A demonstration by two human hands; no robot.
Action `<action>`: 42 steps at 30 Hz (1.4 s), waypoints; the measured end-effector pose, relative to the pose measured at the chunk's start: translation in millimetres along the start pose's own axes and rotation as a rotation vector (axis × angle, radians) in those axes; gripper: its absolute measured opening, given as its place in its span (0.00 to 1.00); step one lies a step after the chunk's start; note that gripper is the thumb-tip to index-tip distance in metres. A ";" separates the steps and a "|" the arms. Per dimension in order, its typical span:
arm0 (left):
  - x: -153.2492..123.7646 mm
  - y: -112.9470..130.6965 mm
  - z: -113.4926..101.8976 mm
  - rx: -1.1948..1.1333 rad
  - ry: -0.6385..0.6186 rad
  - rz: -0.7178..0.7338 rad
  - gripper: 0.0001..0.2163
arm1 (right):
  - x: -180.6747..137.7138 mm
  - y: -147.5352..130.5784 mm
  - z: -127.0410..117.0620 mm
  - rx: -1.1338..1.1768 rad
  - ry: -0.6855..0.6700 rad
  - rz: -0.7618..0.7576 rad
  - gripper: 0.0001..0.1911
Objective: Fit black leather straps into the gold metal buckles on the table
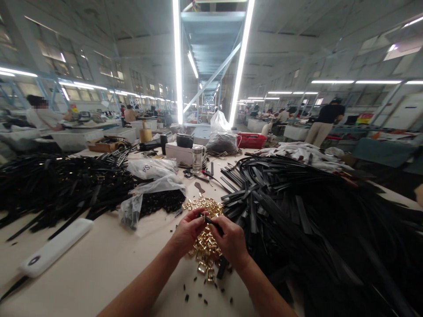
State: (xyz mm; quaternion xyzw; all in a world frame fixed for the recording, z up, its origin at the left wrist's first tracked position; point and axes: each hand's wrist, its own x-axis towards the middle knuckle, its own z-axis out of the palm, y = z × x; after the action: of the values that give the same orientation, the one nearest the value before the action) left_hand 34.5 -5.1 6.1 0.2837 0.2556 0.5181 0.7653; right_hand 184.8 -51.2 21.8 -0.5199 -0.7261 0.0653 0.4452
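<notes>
My left hand (pixel 187 232) and my right hand (pixel 231 241) meet over a heap of gold metal buckles (pixel 205 246) on the beige table (pixel 99 268). Both hands are closed on a narrow black strap (pixel 211 222) that runs between their fingertips and hangs down past my right wrist. More gold buckles (pixel 203 205) lie just beyond the hands. Small black loops (pixel 198 299) are scattered on the table in front of me.
A big pile of black straps (pixel 297 211) fills the right side, another (pixel 59 185) the left. Clear plastic bags (pixel 155 185) of small black parts lie centre-left. A white flat device (pixel 54 252) rests at the left. A glass jar (pixel 197 159), boxes and other workers stand farther back.
</notes>
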 end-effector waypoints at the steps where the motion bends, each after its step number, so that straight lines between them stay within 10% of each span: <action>1: 0.8 -0.4 -1.3 0.025 -0.003 0.000 0.15 | 0.2 0.7 -1.0 -0.037 -0.006 -0.026 0.06; 42: -0.5 0.0 -2.2 0.059 -0.030 -0.090 0.09 | -4.6 1.1 7.6 -0.178 -0.102 -0.093 0.18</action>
State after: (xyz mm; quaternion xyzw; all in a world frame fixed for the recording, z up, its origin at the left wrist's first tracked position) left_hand 32.8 -5.2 4.5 0.3021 0.2717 0.4710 0.7830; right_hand 180.5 -51.6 13.9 -0.5193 -0.7741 0.0065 0.3621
